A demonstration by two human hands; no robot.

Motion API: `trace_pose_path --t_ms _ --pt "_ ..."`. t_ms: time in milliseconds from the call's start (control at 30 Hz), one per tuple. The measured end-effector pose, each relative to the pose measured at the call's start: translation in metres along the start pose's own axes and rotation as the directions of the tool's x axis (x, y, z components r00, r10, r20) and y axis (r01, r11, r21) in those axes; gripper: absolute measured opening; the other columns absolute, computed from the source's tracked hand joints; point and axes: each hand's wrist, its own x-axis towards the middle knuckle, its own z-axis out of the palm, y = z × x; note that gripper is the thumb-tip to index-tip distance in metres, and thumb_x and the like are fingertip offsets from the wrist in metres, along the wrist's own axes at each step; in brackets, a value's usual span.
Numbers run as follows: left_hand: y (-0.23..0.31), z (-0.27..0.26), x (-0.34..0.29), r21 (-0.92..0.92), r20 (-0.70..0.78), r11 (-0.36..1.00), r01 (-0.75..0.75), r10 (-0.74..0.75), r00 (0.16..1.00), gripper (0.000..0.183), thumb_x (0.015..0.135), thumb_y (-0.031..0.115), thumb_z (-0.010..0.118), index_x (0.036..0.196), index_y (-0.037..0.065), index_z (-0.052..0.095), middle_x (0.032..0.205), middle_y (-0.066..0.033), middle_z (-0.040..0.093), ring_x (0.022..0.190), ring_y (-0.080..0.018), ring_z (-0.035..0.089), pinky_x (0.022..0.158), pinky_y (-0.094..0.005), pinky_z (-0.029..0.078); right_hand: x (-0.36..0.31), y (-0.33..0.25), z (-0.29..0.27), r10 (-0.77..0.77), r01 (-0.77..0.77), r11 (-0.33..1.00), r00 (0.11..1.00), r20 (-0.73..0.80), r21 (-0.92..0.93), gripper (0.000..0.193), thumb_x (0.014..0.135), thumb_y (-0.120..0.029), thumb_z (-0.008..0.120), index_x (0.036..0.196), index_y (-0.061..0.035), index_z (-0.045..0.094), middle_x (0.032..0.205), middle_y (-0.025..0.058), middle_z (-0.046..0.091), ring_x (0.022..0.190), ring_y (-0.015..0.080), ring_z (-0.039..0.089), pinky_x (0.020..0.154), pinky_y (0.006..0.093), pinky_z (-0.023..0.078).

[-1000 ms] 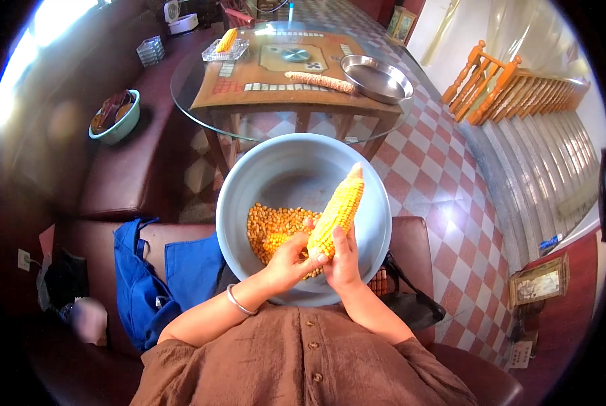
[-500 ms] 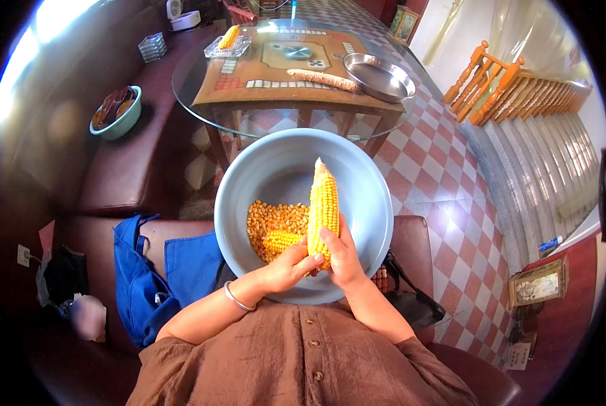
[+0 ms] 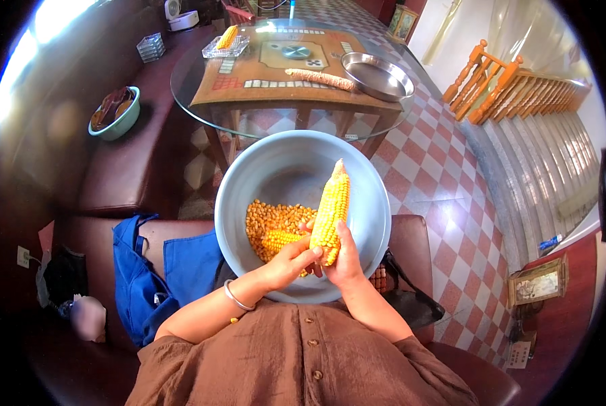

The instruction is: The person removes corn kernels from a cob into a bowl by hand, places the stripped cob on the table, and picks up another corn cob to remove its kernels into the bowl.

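Note:
A yellow ear of corn [image 3: 332, 210] stands tilted over a big pale blue basin [image 3: 230, 186], its pale tip pointing away and to the right. My right hand [image 3: 346, 262] is closed round its lower part, thumb up along the side. Fingers bent, my left hand [image 3: 286, 265] grips the lower end, its thumb pressed on the kernels there. Loose corn kernels [image 3: 266, 215] lie heaped in the left of the basin, with another ear of corn [image 3: 279, 239] partly among them. One kernel [image 3: 234, 320] is beside my left forearm, against the brown shirt.
Beyond the basin stands a glass-topped table [image 3: 184, 95] bearing a round metal pan [image 3: 381, 76], a bare cob [image 3: 322, 79] and a glass dish [image 3: 211, 49] with an ear of corn [image 3: 227, 36]. Blue cloth [image 3: 193, 260] lies left on the bench; a black bag [image 3: 418, 304] is right.
The ear of corn has tilted further to the right, with my hands still on it. A kernel now shows beside my left forearm.

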Motion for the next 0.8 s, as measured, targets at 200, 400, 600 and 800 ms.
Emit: trace_pose_path --t_ms 200,400,600,800 --pt "-0.008 0.006 0.004 0.02 0.016 1.0 0.008 -0.009 1.0 0.037 0.091 0.041 0.045 0.1 0.006 0.05 0.085 -0.0055 0.057 0.066 -0.012 0.057 0.059 -0.023 0.042 0.001 -0.002 -0.006 0.024 -0.023 0.992 1.0 0.001 -0.12 0.048 0.087 -0.045 0.047 0.108 -0.0016 0.048 0.096 0.013 0.058 0.081 0.0187 0.057 0.073 0.0308 0.048" --pt "-0.005 0.007 0.006 -0.313 -0.122 0.935 0.165 -0.211 0.97 0.049 0.093 0.05 0.031 0.097 0.005 0.051 0.08 -0.0052 0.058 0.064 -0.0157 0.057 0.061 -0.0264 0.045 -0.006 -0.004 0.006 -0.182 0.176 0.972 0.983 -0.023 -0.155 0.044 0.087 -0.041 0.049 0.108 -0.0022 0.047 0.095 0.0109 0.057 0.085 0.018 0.056 0.077 0.0309 0.046" --pt "0.021 -0.011 0.044 -0.546 -0.577 0.809 -0.217 -0.176 0.798 0.035 0.095 0.042 0.034 0.091 0.012 0.051 0.071 0.001 0.049 0.061 -0.0121 0.046 0.055 -0.0266 0.039 -0.005 0.008 -0.011 -0.22 0.22 0.975 0.965 -0.145 -0.018 0.041 0.088 -0.04 0.047 0.108 -0.0036 0.047 0.094 0.0087 0.057 0.089 0.0173 0.055 0.083 0.0323 0.042" --pt "0.043 -0.012 0.108 -0.479 -0.764 0.734 -0.482 -0.079 0.64 0.029 0.094 0.038 0.037 0.092 0.013 0.051 0.071 0.0016 0.049 0.062 -0.0121 0.047 0.056 -0.0259 0.037 -0.012 0.022 -0.02 -0.042 0.079 0.984 0.974 -0.223 0.16 0.036 0.091 -0.036 0.043 0.107 -0.0041 0.048 0.095 0.0079 0.058 0.088 0.0186 0.055 0.082 0.0329 0.042"
